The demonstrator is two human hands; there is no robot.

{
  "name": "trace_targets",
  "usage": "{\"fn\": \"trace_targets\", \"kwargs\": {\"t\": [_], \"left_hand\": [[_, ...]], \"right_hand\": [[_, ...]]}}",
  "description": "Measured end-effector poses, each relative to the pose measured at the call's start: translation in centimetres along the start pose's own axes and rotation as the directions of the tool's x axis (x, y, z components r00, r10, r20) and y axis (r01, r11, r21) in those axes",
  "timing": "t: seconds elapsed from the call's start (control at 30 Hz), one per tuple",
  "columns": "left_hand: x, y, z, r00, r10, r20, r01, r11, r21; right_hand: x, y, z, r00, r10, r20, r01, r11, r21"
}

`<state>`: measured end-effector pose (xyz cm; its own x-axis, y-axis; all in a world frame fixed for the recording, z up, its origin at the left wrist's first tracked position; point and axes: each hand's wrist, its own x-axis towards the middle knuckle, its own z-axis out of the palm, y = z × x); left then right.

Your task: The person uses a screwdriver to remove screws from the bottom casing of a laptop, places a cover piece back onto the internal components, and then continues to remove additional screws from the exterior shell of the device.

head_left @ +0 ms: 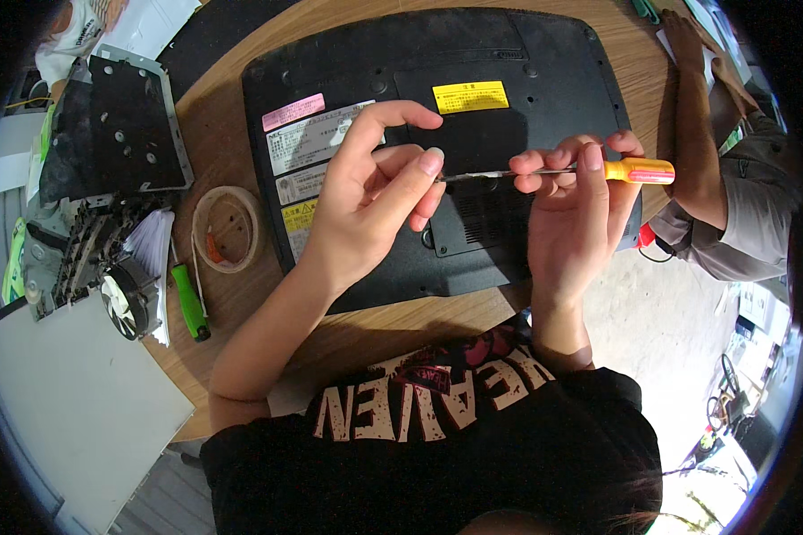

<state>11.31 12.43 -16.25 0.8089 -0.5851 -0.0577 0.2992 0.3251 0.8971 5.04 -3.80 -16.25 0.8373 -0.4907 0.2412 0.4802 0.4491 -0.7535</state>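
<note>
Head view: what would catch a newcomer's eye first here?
Probably the yellow-handled screwdriver, held in the right hand at mid-view, its shaft reaching across to the fingertips of the left hand. Below both hands, a big black laptop lies underside up on the wooden table, with a bright yellow label near its upper middle. To the left, a green-handled screwdriver lies beside a cream ring.

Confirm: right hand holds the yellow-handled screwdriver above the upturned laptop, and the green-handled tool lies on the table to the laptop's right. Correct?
One error: the green-handled tool lies to the laptop's left, as the head view shows. The right hand does hold the yellow-handled screwdriver above the upturned laptop.
</note>
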Motion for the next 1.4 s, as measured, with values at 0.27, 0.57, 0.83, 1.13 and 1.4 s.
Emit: {"fn": "trace_targets", "kwargs": {"t": [0.27,0.57,0.83,1.13,1.4], "left_hand": [[-0.1,0.4,-0.2,0.998,-0.038,0.058,0.031,0.991,0.129],[0.0,-0.2,-0.2,1.000,-0.008,0.010,0.007,0.997,0.079],[-0.2,0.4,0.0,0.999,-0.044,0.025,0.039,0.983,0.179],[-0.2,0.2,-0.1,0.999,-0.009,0.036,0.003,0.987,0.163],[-0.1,0.1,-0.1,0.999,-0.023,0.042,0.015,0.983,0.185]], "right_hand": [[0.5,-0.1,-0.1,1.000,0.006,-0.014,-0.007,0.999,-0.047],[0.5,-1.6,0.1,0.981,-0.191,0.020,0.181,0.886,-0.427],[0.5,-1.2,0.0,0.983,-0.182,-0.016,0.155,0.879,-0.451],[0.7,-0.9,-0.1,0.987,-0.139,-0.075,0.102,0.924,-0.369],[0.8,-1.0,-0.2,0.986,-0.142,-0.091,0.099,0.925,-0.368]]}}
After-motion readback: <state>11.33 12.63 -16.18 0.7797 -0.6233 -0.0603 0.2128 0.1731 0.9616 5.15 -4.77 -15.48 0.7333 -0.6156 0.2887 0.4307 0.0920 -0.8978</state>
